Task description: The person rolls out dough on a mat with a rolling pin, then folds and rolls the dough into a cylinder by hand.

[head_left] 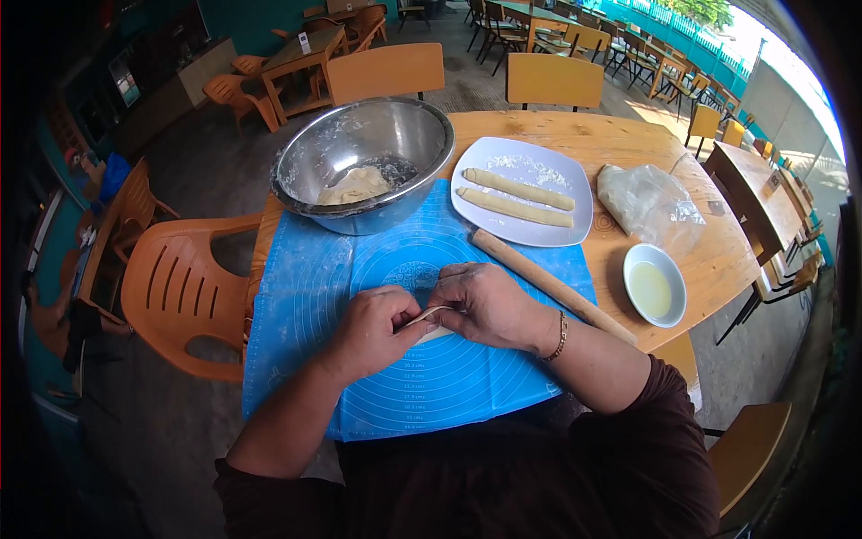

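Note:
My left hand (375, 328) and my right hand (480, 305) are close together over the blue measuring mat (413, 404). Both pinch the edge of a small, pale piece of dough (435, 330), which my fingers partly cover. Behind my left hand stands a steel bowl (359, 216) with a lump of dough (356, 185) in it. A white plate (530, 235) holds two dough strips (516, 207) and scattered flour. Just right of my right hand a wooden rolling pin (552, 287) lies diagonally across the mat.
On the wooden table (620, 135) sit a clear plastic bag (651, 202) with pale contents and a white bowl (654, 286) of yellowish liquid. An orange plastic chair (184, 292) stands at the left. Yellow chair backs (554, 79) line the far edge.

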The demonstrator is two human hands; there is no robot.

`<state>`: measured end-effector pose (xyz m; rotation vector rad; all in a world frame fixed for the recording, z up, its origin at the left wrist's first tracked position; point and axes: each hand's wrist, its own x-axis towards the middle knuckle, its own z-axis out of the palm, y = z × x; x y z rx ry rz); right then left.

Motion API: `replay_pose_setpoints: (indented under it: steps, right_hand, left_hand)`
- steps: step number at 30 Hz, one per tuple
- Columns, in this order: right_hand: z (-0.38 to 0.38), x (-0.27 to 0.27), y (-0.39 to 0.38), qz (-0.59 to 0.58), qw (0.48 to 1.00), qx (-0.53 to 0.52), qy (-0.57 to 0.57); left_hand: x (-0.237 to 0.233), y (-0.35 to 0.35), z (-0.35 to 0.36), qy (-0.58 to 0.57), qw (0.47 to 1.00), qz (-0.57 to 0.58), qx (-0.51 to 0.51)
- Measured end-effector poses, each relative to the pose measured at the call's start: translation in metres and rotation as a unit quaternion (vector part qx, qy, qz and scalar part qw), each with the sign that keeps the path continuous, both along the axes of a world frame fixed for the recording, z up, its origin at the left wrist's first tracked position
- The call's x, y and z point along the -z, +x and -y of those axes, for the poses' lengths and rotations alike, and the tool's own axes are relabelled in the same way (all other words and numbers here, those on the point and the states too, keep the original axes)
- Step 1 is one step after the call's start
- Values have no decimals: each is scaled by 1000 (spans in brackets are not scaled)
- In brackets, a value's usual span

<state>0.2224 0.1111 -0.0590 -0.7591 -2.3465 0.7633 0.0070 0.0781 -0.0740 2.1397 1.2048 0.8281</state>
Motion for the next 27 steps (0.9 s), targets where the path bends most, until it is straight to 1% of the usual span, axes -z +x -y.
replay_pose_setpoints:
  steps: [4, 6, 8, 9, 10, 11, 12, 14, 16, 18, 20, 22, 27]
  right_hand:
    - [-1, 1, 0, -6, 1000, 3, -8]
    - [-1, -1, 1, -13, 1000, -2, -10]
    - [-1, -5, 4, 44, 997, -27, -63]
    - [0, -5, 5, 45, 997, -27, -63]
    - [0, -5, 6, 50, 998, -29, -33]
    - [1, -5, 6, 55, 998, -32, -2]
    - [1, -5, 5, 56, 998, -32, -3]
    - [2, -4, 5, 85, 996, 8, 26]
    - [2, -6, 7, 89, 996, 5, 21]
    - [0, -8, 10, 91, 996, 1, 17]
    - [-2, -9, 13, 143, 990, -13, -10]
    - [-2, -9, 14, 143, 990, -12, -8]
    - [-5, -7, 15, 129, 991, -24, -3]
  left_hand:
    - [-1, 1, 1, 44, 999, 5, 6]
    - [-2, 1, 2, 45, 999, 4, 15]
    - [-1, 0, 2, 45, 999, 3, 24]
    - [0, -1, 1, 70, 997, -3, 37]
    - [1, -2, 1, 96, 994, -10, 51]
    - [0, -2, 2, 95, 994, -9, 50]
    - [-2, -2, 4, 100, 993, -17, 56]
    - [-2, -1, 5, 104, 992, -24, 62]
    - [-1, -1, 6, 131, 989, -15, 75]
    - [-1, 0, 7, 125, 989, -16, 77]
    - [-1, 0, 7, 119, 990, -18, 79]
    - [-2, 0, 8, 114, 988, -28, 96]
    - [-5, -3, 9, 98, 991, -44, 84]
